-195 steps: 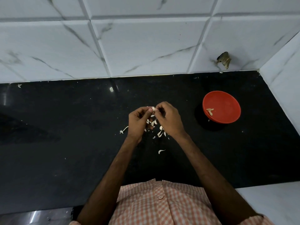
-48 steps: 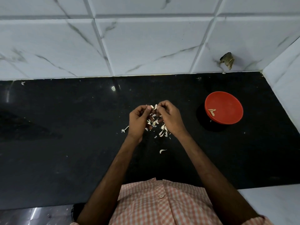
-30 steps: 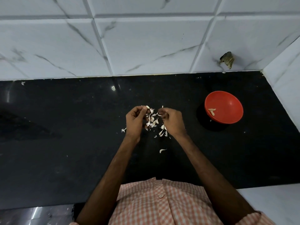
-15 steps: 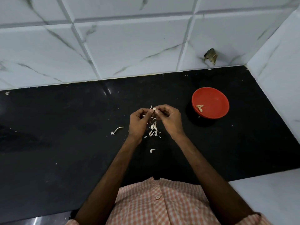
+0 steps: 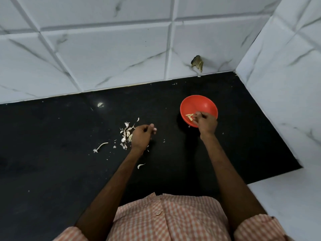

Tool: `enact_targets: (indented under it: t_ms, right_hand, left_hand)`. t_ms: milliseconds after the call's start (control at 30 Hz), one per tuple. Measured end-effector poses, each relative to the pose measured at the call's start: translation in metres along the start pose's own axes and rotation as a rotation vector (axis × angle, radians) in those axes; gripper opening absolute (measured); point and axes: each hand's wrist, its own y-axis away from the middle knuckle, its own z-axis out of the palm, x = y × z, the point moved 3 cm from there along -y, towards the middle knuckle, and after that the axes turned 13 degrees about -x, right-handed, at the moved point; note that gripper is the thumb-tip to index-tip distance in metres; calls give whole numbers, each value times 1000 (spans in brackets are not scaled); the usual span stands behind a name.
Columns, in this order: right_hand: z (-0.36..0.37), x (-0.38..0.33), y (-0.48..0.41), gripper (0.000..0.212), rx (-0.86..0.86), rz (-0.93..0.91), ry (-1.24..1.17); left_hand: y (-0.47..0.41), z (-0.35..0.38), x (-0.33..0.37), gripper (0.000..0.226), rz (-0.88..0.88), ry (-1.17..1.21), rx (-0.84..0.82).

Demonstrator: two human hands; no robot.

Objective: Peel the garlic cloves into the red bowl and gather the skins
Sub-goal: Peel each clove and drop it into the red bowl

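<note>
Fingers (image 5: 197, 117) of right hand (image 5: 206, 123) bunched over near side of red bowl (image 5: 199, 100), beside peeled cloves (image 5: 189, 116); can't tell if clove pinched. I'd release low, inside rim. Left hand (image 5: 141, 138) loosely curled over black counter (image 5: 52, 171), hold unclear. Skins pile (image 5: 126, 133) just beside it; stalk (image 5: 100, 146), stray skin (image 5: 140, 165) lie apart. I see no obstacle.

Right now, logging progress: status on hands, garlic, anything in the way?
Right hand over red bowl, fingers curled, grip unclear. Left hand curled beside loose skins. Peeled cloves in bowl. Nothing blocking bowl.
</note>
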Motion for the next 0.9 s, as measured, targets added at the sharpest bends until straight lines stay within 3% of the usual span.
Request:
enact_targets:
  t_ms: [133,233,300,400,467,533,600,700,800,900]
  right_hand:
    - [-2,-7,8,15,30,-97,225]
    - [13,-17,27,15,-43,-345,503]
    - [42,-15,49,11,-260,-482,584]
    - [96,10,90,10,-737,-512,702]
    - [123,33,114,19,-994,-552,859]
    - [138,58,129,29,-1129,-572,1020]
    - [144,73,134,29,-1149,-591,1129]
    - [150,78,135,14,-1083,-628,1088]
    - [156,73,135,9,-964,-539,915]
    - [163,66,139,7,-854,-435,684]
  left_hand:
    - [-2,-6,-7,11,-25,-45,95]
    - [6,-17,-4,17,-7,-79,162]
    - [12,-29,-7,15,-54,-147,231]
    - [24,-46,-24,41,-195,-234,307]
    - [29,-54,-36,32,-183,-230,298]
    - [40,-60,-41,13,-143,-243,271]
    - [54,-65,-43,20,-114,-272,265]
    - [69,-72,-50,20,-112,-325,238]
    - [79,-77,-53,15,-123,-437,194]
    - [83,-80,-56,24,-129,-554,164]
